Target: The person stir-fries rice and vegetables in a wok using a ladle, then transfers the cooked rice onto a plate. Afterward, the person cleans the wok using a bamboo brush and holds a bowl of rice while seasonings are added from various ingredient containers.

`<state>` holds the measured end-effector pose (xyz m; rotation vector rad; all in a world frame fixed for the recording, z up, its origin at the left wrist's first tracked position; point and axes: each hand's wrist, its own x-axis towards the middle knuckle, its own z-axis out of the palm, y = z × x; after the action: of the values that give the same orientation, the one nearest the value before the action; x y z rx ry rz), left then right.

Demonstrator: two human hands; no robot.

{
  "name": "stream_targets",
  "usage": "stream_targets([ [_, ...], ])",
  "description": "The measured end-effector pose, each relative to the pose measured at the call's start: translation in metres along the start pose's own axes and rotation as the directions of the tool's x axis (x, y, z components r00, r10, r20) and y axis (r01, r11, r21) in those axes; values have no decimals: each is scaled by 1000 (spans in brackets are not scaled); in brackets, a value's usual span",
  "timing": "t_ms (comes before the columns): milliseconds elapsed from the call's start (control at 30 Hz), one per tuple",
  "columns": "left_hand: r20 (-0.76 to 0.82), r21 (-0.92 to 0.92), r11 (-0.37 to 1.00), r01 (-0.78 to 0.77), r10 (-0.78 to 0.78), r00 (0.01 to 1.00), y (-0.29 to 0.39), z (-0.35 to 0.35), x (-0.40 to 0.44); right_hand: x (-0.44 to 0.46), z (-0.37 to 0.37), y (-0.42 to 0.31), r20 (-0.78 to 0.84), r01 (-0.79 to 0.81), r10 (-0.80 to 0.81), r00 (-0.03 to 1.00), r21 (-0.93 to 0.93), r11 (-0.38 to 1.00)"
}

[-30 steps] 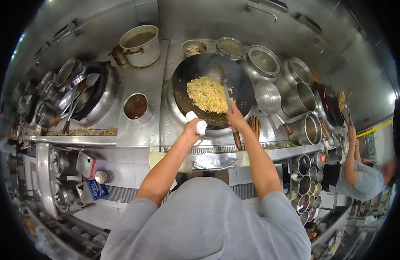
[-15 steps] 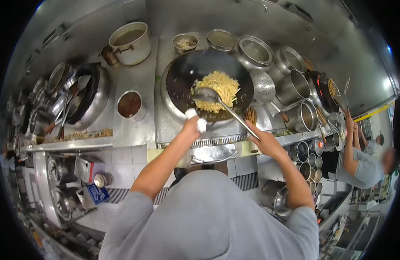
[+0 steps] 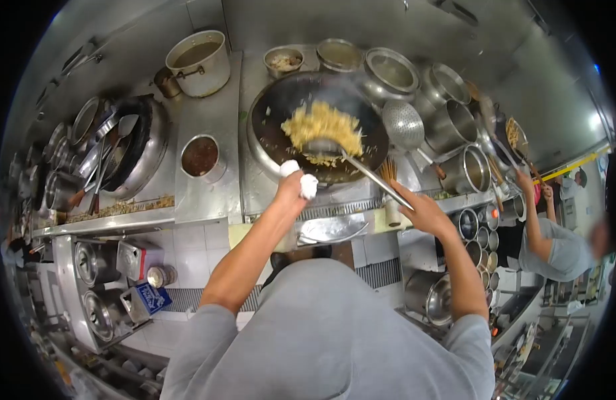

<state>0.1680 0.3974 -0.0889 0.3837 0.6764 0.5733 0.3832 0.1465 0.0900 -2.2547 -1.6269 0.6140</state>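
A large dark wok [image 3: 267, 133] sits on the burner in front of me, with a heap of yellowish fried food [image 3: 325, 123], seemingly rice, smeared by motion inside it. My left hand [image 3: 289, 192] is closed on a folded white cloth [image 3: 309, 187] at the wok's near left rim; the cloth covers whatever part of the rim is gripped. Wrapped round the long handle of a steel ladle [image 3: 375, 177] is my right hand [image 3: 425, 212], right of the wok. The ladle's bowl is down in the wok, against the near side of the food.
A perforated skimmer [image 3: 403, 125] lies right of the wok. Several metal pots and bowls line the back and right. On the left stand a container of reddish-brown sauce [image 3: 201, 157], a big pot [image 3: 208, 70] and another wok [image 3: 148, 147]. A co-worker [image 3: 561, 247] stands at far right.
The food has shifted up and left in the wok and is blurred. The ladle's bowl moved slightly right, my right hand right and down. My left hand moved slightly left with the cloth.
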Motion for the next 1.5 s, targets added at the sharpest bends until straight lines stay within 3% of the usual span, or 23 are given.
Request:
stream_targets([
  [67,-241,-35,998,60,-66,968,23,53,-55,-13,-38,-22,180,-79,129,975,-261,962],
  [100,-121,-46,998,49,-55,991,11,26,-37,-8,-35,-11,196,-54,112,974,-278,959],
  [133,-137,-40,997,61,-66,988,-1,2,-29,8,-11,2,210,-58,117,971,-264,963],
  [200,-14,30,996,-89,90,996,-24,-22,-20,40,43,34,26,-234,250,968,-272,933],
  [267,-88,96,994,-44,52,995,-43,-44,-50,41,70,19,-1,-326,326,945,5,945],
  [300,-78,146,984,-106,118,990,-38,-36,-63,32,99,37,-169,-117,184,968,342,932],
  [333,-77,196,968,-157,175,982,-28,-26,-78,13,78,-3,142,-361,364,921,662,657],
  [400,-233,229,970,-83,138,963,-12,-10,-78,-3,77,-35,203,-337,409,890,896,289],
  [467,-150,234,970,-60,98,984,11,9,-60,1,86,-43,137,-282,445,885,918,279],
  [500,-147,260,961,-98,140,979,11,17,-62,7,83,-41,44,-198,466,884,937,287],
  [633,-210,425,869,-254,367,906,-20,30,-82,18,95,-17,21,-170,502,864,952,253],
  [667,-158,513,802,-305,437,885,-36,15,-83,18,95,-17,29,-174,501,865,953,247],
  [733,-130,666,662,-343,556,821,-66,-3,-86,20,87,-26,286,-335,462,840,942,25],
  [767,-191,604,727,-327,530,826,-72,-2,-86,19,75,-35,408,-387,361,839,913,-131],
  [800,-200,609,726,-318,529,825,-73,-4,-87,19,68,-34,418,-395,356,836,908,-139],
  [900,-260,410,875,-259,384,886,-52,4,-92,14,59,-16,449,-467,-180,875,686,-557],
  [1033,-232,351,931,-95,185,955,-38,-41,-94,-14,67,-34,535,-514,-164,829,612,-602],
  [1100,-264,174,973,152,-103,959,-35,-64,-90,-28,77,-48,532,-480,-91,842,661,-576],
  [1200,-186,119,951,284,-260,948,-22,-32,-100,-46,95,-65,499,-424,1,866,736,-528],
  [1267,-237,167,947,276,-233,943,-30,-29,-93,-61,107,-72,435,-358,15,900,760,-543],
  [1333,-121,360,933,20,25,992,-35,-19,-94,-85,109,-81,399,-305,51,916,773,-556],
  [1467,-39,499,854,-148,193,980,-37,19,-143,-154,131,-77,312,-211,66,948,768,-605],
  [1500,-13,533,838,-120,150,989,-37,25,-156,-176,143,-72,268,-171,73,961,778,-605],
])
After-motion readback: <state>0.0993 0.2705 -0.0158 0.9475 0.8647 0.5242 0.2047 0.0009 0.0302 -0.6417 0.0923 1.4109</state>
